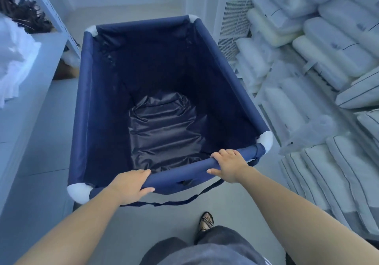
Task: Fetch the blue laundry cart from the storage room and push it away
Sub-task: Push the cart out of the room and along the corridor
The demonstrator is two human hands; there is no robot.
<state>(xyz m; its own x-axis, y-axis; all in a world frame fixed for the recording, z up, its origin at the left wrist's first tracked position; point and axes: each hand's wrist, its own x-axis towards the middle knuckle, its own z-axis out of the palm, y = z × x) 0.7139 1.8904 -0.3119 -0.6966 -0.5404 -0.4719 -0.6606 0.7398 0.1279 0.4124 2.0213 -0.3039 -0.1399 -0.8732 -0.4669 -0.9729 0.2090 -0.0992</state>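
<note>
The blue laundry cart (85,104) stands right in front of me, a deep fabric bin with white corner pieces and a dark crumpled lining at the bottom. It holds no laundry. My left hand (131,184) grips the near rim bar toward its left end, fingers curled over the top. On the same bar, toward its right end, my right hand (228,165) holds on with the thumb underneath. A loose blue strap (184,201) hangs below the near rim.
Stacks of white wrapped pillows (320,80) fill the right side. A white air cooler (231,18) stands behind the cart's far right corner. A metal shelf (51,14) with white linen (14,59) runs along the left. Pale floor (127,14) shows beyond the cart.
</note>
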